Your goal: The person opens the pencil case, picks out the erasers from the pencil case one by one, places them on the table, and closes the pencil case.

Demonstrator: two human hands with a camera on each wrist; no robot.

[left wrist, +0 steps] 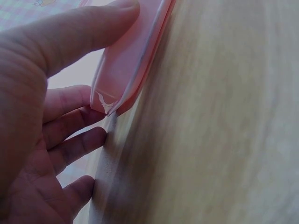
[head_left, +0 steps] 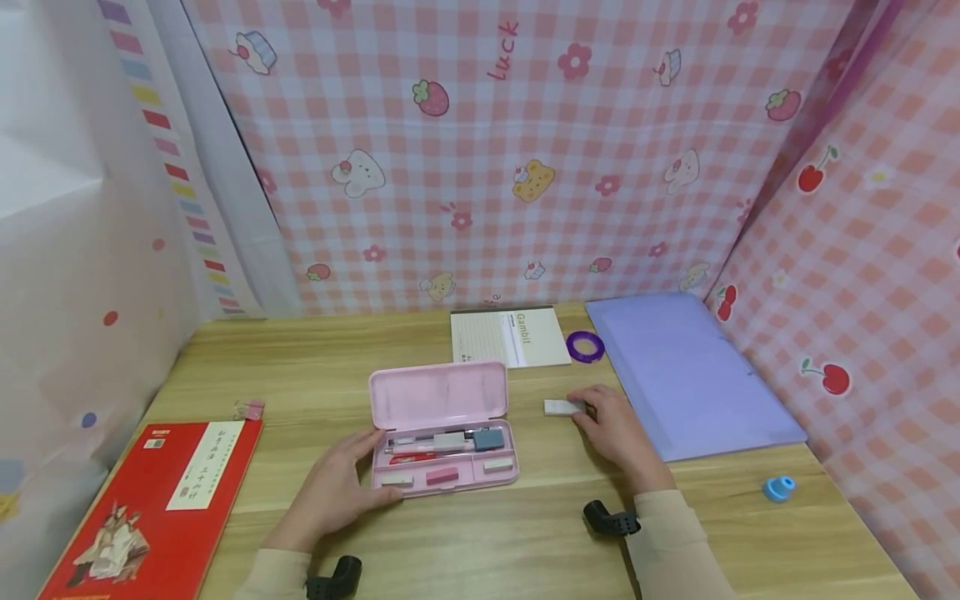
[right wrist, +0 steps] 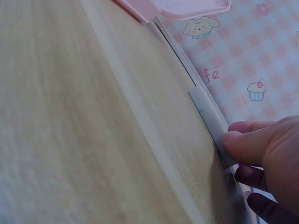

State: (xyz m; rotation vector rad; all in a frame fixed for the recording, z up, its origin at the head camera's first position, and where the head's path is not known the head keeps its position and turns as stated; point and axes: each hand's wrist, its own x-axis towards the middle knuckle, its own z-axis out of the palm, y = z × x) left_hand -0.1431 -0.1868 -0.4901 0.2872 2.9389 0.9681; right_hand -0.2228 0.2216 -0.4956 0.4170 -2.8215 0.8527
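An open pink pencil case (head_left: 438,487) lies on the table with its lid tipped back. Pens, a blue-grey block (head_left: 489,439), a pink block (head_left: 442,475) and other small pale blocks are inside. My left hand (head_left: 337,483) grips the case's left end, the thumb at its front edge and fingers by the far corner; the left wrist view shows the thumb (left wrist: 93,28) on the pink wall. To the right of the case, my right hand (head_left: 611,425) pinches a white eraser (head_left: 558,407) at its right end. In the right wrist view the eraser (right wrist: 208,116) appears close to the tabletop.
A notepad (head_left: 510,337) and a purple tape roll (head_left: 585,347) lie behind. At right are a lavender folder (head_left: 690,375) and a small blue object (head_left: 778,488). A red book (head_left: 150,508) and a pink clip (head_left: 250,410) lie at left. Patterned cloth (head_left: 480,167) encloses the table.
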